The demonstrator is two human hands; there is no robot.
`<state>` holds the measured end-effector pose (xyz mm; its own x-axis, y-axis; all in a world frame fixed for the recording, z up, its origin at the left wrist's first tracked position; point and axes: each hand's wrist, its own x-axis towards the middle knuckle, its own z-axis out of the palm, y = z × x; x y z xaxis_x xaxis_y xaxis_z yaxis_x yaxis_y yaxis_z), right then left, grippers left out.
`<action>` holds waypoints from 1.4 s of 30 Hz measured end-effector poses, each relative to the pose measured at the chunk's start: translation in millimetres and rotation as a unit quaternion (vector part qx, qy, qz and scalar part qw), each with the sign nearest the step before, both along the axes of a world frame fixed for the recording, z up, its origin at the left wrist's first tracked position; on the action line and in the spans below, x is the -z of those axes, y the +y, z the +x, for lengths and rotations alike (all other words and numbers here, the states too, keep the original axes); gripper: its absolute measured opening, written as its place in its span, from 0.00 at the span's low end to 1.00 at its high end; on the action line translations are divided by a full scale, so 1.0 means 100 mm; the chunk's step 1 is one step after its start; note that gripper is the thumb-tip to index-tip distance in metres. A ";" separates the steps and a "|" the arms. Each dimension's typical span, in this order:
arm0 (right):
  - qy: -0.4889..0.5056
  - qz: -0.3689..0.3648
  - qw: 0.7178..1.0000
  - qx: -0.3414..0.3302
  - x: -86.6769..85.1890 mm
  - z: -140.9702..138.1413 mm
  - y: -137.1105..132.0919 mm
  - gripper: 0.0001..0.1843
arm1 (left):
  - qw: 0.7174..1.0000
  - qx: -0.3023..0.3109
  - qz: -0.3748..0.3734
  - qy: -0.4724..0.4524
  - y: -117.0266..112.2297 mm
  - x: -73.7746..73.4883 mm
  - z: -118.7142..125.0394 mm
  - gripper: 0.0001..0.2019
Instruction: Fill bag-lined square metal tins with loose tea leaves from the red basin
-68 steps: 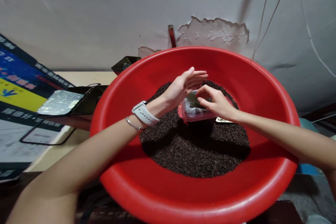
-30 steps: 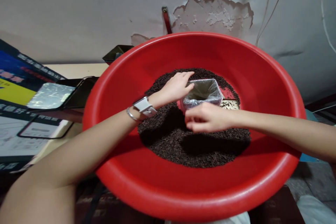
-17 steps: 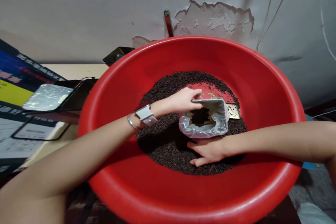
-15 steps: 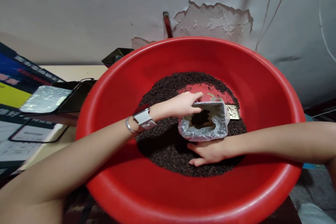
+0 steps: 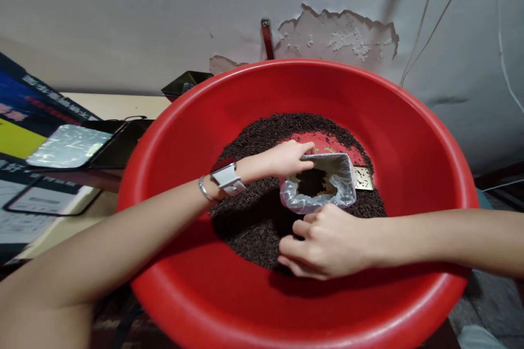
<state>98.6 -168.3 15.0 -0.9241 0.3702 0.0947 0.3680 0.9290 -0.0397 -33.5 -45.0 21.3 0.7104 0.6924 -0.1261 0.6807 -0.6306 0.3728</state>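
A plastic-lined tin (image 5: 347,174) sits tilted in the dark loose tea leaves (image 5: 262,131), its opening toward me and some dark leaves inside. My left hand (image 5: 291,158) grips its left rim, thumb and fingers closed over the edge. Just in front of the tin, my right hand (image 5: 325,242) is over the leaves with its fingers curled in; what lies under them is hidden. Behind the tin is a flat red surface (image 5: 315,139) with gold print, strewn with leaves. A pale gold piece (image 5: 363,179) shows at the tin's right.
A large red basin (image 5: 229,305) surrounds everything. At left are an open dark tin with a silvery lid (image 5: 69,145) and a printed box (image 5: 24,142). Another dark open container (image 5: 186,83) stands behind the rim. The wall (image 5: 123,22) behind has peeling plaster and hanging cords.
My right hand has lifted from the leaves, and its spread fingers have curled. My left hand still grips the tin, which has shifted very little.
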 end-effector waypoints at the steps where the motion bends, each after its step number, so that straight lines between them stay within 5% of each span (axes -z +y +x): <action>1: 0.021 0.026 0.999 0.019 -0.05 0.02 0.03 0.19 | 1.000 0.002 0.002 -0.002 0.00 0.00 0.00 0.09; 6: -0.004 0.111 0.983 0.143 -0.21 0.10 0.25 0.15 | 1.000 -0.001 -0.009 -0.002 0.01 0.00 0.02 0.09; 10: -0.061 0.151 0.961 0.223 -0.17 0.15 0.35 0.09 | 1.000 -0.008 -0.014 0.002 0.02 0.00 0.02 0.10; 15: -0.037 0.226 0.962 0.146 -0.10 0.09 0.19 0.13 | 1.000 -0.021 -0.004 0.015 0.00 -0.01 0.02 0.09; 20: -0.117 -0.027 0.993 -0.010 0.10 0.05 -0.10 0.16 | 0.999 -0.022 0.006 0.027 0.01 -0.02 0.01 0.11; 24: -0.256 -0.110 0.959 0.054 0.44 0.06 -0.10 0.26 | 0.999 -0.017 0.006 0.040 0.02 -0.03 0.00 0.13; 29: -0.258 -0.156 0.952 0.044 0.60 0.04 0.03 0.30 | 0.998 -0.020 0.010 0.061 0.00 -0.05 0.02 0.16; 35: -0.243 -0.218 0.945 0.036 0.42 0.00 0.05 0.17 | 0.998 -0.028 0.009 0.060 0.01 -0.05 0.01 0.15; 39: -0.162 -0.144 0.976 0.017 0.08 -0.03 0.05 0.16 | 0.998 -0.032 0.014 0.058 0.00 -0.06 0.02 0.15; 42: -0.092 -0.046 0.992 0.067 -0.18 0.01 0.12 0.15 | 0.998 -0.038 0.019 0.056 0.00 -0.06 0.03 0.15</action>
